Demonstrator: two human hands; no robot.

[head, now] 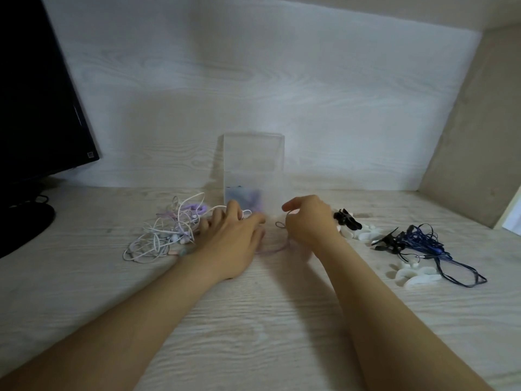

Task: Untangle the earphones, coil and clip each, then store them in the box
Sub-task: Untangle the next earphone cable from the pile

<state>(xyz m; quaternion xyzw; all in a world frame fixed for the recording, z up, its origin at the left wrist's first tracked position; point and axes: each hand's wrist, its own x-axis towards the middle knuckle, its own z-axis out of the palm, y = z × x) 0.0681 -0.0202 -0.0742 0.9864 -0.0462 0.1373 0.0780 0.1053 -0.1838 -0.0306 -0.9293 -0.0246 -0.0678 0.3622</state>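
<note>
Head view: two bare forearms reach in from the bottom edge over a pale wood-grain desk (253, 334). The left hand (234, 238) lies flat with its fingers straight and spread, released, its tips at the edge of a tangle of white and lilac earphones (166, 235); whether it pins a strand is lost in blur. The right hand (310, 224) has its fingers curled and pinches a thin purple cord (275, 249), which makes a small loop by the fingertips and trails faintly between the two wrists. Its earbuds cannot be made out.

Right of that hand lie black clips (346, 220) and white clips (363, 235), partly hidden behind the knuckles. Further right sits a loose heap of dark blue earphones (423, 244) with more white pieces beside it.

Just behind the hands stands a tall translucent box (253, 165); blurred blue and purple shapes show through its frosted wall at the bottom. A dark monitor (36, 108) is cut off at the left edge.
</note>
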